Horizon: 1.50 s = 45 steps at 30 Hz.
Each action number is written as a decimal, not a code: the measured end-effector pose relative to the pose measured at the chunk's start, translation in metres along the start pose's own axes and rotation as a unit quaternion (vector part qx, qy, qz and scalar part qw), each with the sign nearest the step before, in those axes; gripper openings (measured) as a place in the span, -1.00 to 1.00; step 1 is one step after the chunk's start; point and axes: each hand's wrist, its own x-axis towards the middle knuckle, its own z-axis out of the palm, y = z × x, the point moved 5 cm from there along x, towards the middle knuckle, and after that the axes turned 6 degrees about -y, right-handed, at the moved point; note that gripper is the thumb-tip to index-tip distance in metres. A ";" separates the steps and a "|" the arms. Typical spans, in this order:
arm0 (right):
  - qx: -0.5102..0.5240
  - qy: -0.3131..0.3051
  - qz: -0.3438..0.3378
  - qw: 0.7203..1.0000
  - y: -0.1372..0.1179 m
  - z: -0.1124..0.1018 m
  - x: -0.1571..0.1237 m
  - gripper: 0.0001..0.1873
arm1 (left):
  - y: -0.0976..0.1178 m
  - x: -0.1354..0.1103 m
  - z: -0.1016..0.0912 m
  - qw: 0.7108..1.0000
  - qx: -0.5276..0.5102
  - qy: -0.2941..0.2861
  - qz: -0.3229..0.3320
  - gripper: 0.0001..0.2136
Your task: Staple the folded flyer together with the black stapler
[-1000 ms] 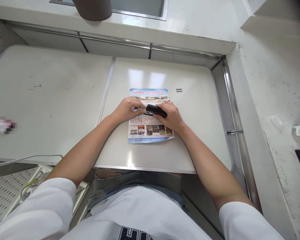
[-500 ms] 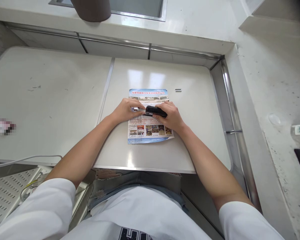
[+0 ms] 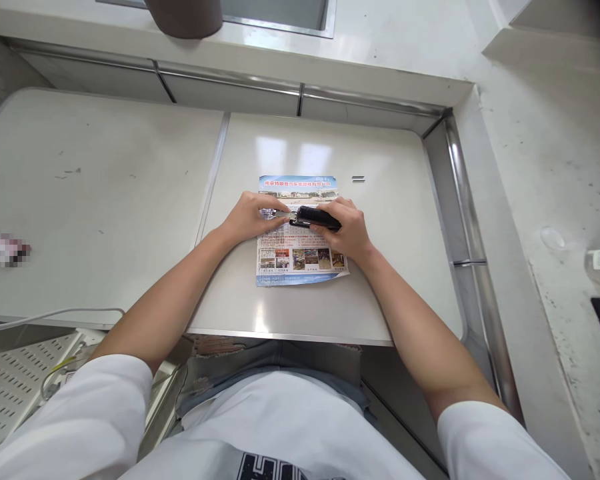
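My right hand (image 3: 347,227) wraps round a black stapler (image 3: 317,217), which is held roughly level with its front end pointing left. At that front end, the thumb and fingertips of my left hand (image 3: 253,217) pinch a slim, shiny metal piece (image 3: 283,214). Whether this piece is joined to the stapler I cannot tell. Both hands are over a printed leaflet (image 3: 300,279) that lies on the white table. Two short strips of staples (image 3: 359,179) rest on the table beyond the leaflet's upper right corner.
The white folding table (image 3: 145,253) has a seam left of the leaflet. A blurred small object (image 3: 3,248) lies at far left, and a white cable (image 3: 55,313) crosses the near edge. Behind stands a counter with a brown container (image 3: 185,17) beside a sink (image 3: 280,17).
The stapler and my right hand have shifted slightly right. More of a gap shows between the stapler's black front end and my left fingertips, which stay nearly in place.
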 end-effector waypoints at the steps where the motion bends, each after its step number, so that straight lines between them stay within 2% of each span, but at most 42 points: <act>1: 0.000 0.001 0.000 1.000 0.000 0.000 0.000 -0.75 | 0.000 0.000 0.000 1.000 0.002 0.000 0.000 -0.85; 9: -0.003 -0.001 0.002 1.000 -0.001 0.000 0.000 -0.73 | -0.005 0.000 0.006 0.998 0.051 -0.023 0.009 -0.81; 16: 0.064 0.054 0.028 0.996 -0.006 -0.014 0.001 -0.77 | 0.002 -0.003 0.001 0.997 0.028 -0.003 0.070 -0.80; 20: 0.087 0.068 0.068 0.992 0.002 -0.020 -0.002 -0.79 | -0.003 -0.002 -0.004 0.998 0.040 0.006 0.039 -0.77; 23: 0.104 0.074 0.074 0.989 0.004 -0.023 -0.003 -0.79 | -0.006 -0.002 -0.007 0.999 0.020 0.020 0.023 -0.81; 28: 0.119 0.037 0.028 0.992 -0.007 -0.022 -0.002 -0.85 | -0.002 -0.003 -0.003 0.999 -0.040 -0.008 0.032 -0.82; 35: 0.154 -0.010 -0.034 0.987 -0.027 -0.012 -0.001 -0.87 | 0.005 0.000 0.010 0.992 -0.075 -0.074 0.068 -0.63; 41: 0.132 -0.038 -0.028 0.990 -0.037 -0.002 -0.001 -0.73 | 0.008 0.000 0.022 0.990 -0.033 -0.123 0.063 -0.72; 45: 0.129 -0.007 0.003 0.992 -0.034 -0.004 -0.002 -0.66 | 0.004 0.002 0.023 0.992 -0.056 -0.092 0.060 -0.67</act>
